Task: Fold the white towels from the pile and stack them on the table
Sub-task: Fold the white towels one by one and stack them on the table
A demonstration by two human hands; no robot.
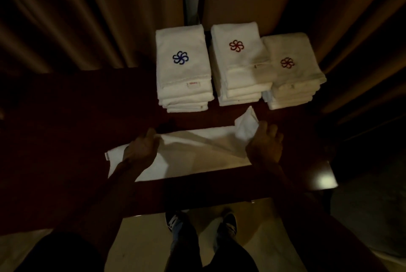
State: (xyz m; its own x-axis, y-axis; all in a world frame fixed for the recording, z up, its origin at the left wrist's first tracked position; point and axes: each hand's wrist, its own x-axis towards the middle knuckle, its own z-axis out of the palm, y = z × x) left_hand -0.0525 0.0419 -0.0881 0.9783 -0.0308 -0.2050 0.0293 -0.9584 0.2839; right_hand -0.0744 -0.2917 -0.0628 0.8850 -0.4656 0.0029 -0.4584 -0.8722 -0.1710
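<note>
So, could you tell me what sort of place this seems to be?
Probably a hotel room or its housekeeping area: three stacks of folded white towels with embroidered logos sit on a dark wooden table, and heavy curtains hang behind.

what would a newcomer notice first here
Three stacks of folded white towels stand out at the back of the dark table: left stack with a blue flower, middle stack and right stack with red ones. Nearer, a towel lies spread, left hand and right hand holding its far edge.
</note>
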